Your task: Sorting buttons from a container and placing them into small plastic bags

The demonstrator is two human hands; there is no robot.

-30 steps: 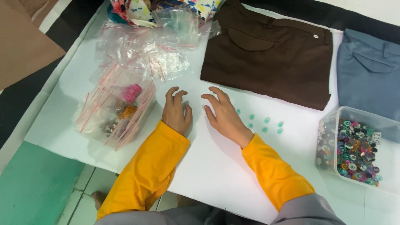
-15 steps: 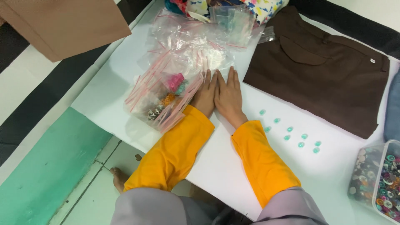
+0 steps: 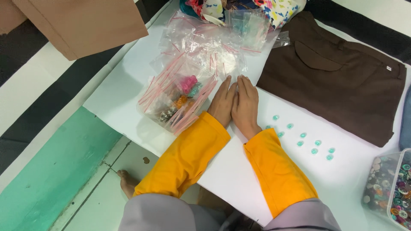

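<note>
My left hand and my right hand lie flat, palms down, side by side and touching on the white table. Neither holds anything. Both arms wear orange sleeves. The fingertips reach the edge of a pile of small clear zip bags with red strips. Just left of my left hand lies a fuller clear bag of coloured buttons. Several small teal buttons are scattered on the table to the right of my right hand.
A folded dark brown garment lies at the right. A clear box of mixed buttons stands at the right edge. A tan cloth lies at the top left, patterned fabric at the top. Below the table's edge are a green floor and a bare foot.
My hands, apart with spread fingers a second ago, have come together and moved up toward the zip bags. The view has shifted left.
</note>
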